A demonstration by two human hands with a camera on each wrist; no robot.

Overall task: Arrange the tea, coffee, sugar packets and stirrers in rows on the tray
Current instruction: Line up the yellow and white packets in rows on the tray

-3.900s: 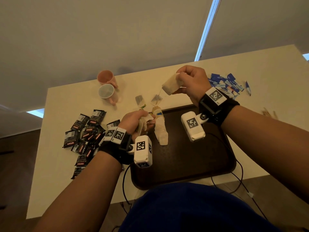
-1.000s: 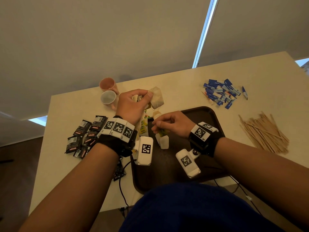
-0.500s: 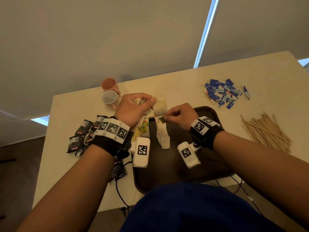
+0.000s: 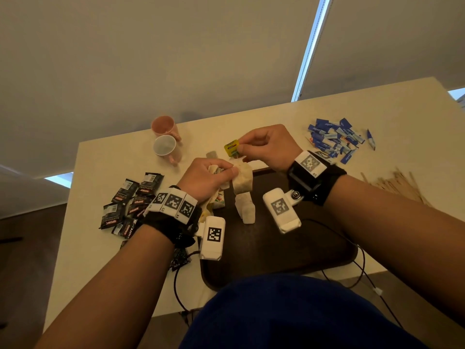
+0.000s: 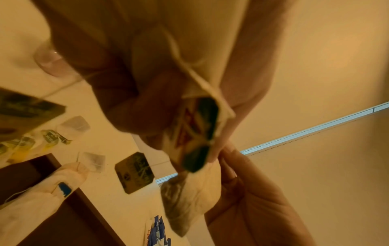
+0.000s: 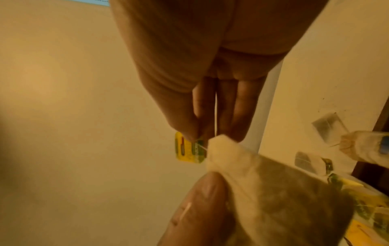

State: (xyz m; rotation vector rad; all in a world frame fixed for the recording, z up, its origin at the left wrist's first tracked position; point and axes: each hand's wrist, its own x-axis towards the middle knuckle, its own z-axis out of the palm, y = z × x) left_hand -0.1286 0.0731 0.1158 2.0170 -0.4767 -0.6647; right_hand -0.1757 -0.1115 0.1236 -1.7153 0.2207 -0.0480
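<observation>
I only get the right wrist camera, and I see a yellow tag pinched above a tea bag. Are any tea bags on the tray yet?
Observer: Yes. The head view shows tea bags overlapping in a line on the dark tray.
Child: Where's the coffee?
Observer: The black coffee packets lie in a heap on the table, left of the tray.
Child: And the stirrers?
Observer: The wooden stirrers are piled on the table, right of the tray.
</observation>
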